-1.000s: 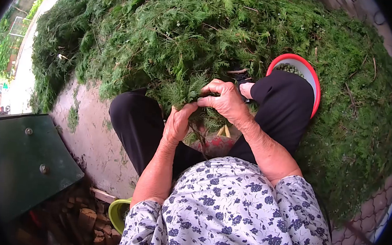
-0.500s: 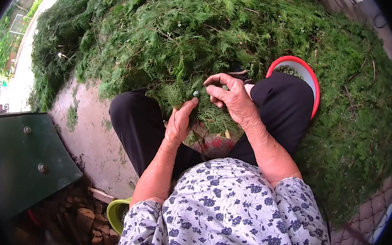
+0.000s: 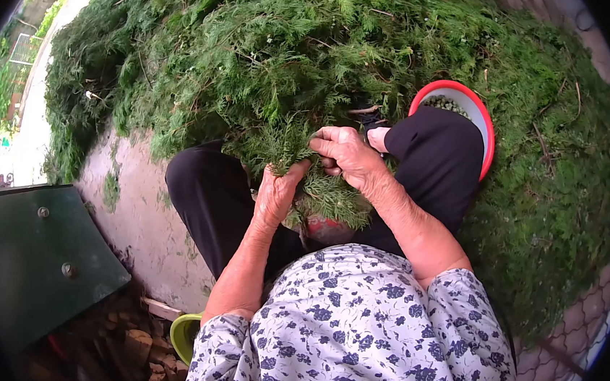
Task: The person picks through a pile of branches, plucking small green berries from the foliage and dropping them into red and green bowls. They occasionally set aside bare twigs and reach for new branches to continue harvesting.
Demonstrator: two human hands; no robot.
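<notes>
My left hand (image 3: 276,194) is closed around a leafy evergreen sprig (image 3: 335,197), whose flat green fronds spread out on both sides of the thumb. My right hand (image 3: 353,158) meets it at the left thumb tip, with thumb and forefinger pinched together against the foliage. Whatever lies between those right fingertips is hidden. Close behind both hands rises a big heap of cut evergreen branches (image 3: 259,56). By my right knee a red-rimmed basin (image 3: 489,145) holds many small round green cones (image 3: 444,103).
A lime-green bowl (image 3: 180,335) stands at my left hip beside broken wood pieces (image 3: 137,346). Left of me is a dark green panel (image 3: 38,254) with two round knobs. Bare concrete (image 3: 129,211) shows next to my left knee. Patterned paving (image 3: 567,344) lies at the right.
My right hand has moved left and down onto the sprig by the left thumb. The small bluish cone seen there before is now out of sight.
</notes>
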